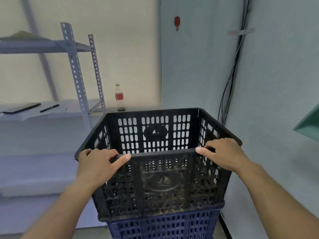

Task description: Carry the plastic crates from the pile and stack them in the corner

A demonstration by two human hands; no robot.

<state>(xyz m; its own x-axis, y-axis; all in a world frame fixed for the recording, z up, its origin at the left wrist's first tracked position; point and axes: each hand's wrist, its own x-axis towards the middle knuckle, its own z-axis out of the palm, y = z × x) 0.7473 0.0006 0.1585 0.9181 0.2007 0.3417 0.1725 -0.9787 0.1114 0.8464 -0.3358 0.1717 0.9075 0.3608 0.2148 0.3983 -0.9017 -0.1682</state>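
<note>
A black perforated plastic crate (pixel 162 183) sits on top of a blue perforated crate (pixel 164 225) in the corner of the room, slightly tilted. My left hand (pixel 98 164) grips the near rim at its left corner, thumb along the top edge. My right hand (pixel 222 154) grips the near rim at its right corner. The black crate is empty inside. Only the top part of the blue crate shows below it.
A grey metal shelf rack (pixel 79 80) stands to the left, with a tablet (pixel 22 107) and a pen (pixel 49 108) on its shelf. A bottle (pixel 120 97) stands on a ledge behind the crate. Cables (pixel 231 80) run down the right wall. A green board (pixel 309 125) juts in at right.
</note>
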